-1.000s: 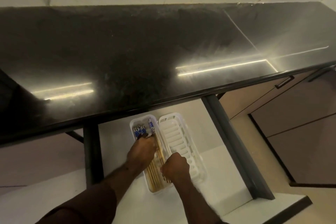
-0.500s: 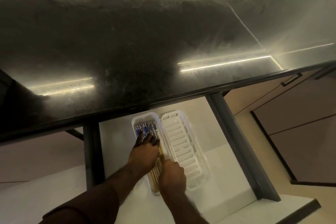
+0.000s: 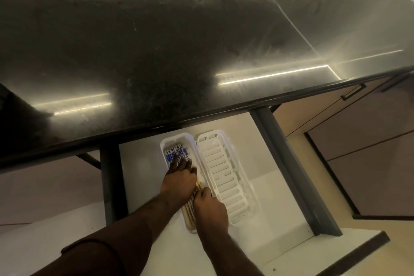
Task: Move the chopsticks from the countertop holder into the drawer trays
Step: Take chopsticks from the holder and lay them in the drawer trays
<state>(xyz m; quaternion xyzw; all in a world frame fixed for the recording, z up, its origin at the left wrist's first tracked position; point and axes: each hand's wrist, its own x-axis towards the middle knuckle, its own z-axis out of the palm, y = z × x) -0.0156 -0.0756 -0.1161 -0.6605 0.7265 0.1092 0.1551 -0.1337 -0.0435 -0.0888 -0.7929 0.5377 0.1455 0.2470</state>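
Both hands press the chopsticks (image 3: 177, 152) flat in the left tray (image 3: 164, 143) of the open drawer (image 3: 139, 163), left hand (image 3: 179, 180) spread open, right hand (image 3: 210, 208) loosely curled, apparently to level them; the slotted right tray (image 3: 224, 175) lies empty.

One head-worn view looks steeply down from close above — black countertop (image 3: 156, 51) fills the upper frame toward 12 o'clock, the open drawer (image 3: 143, 163) lies below centre, both forearms entering from 6 o'clock.
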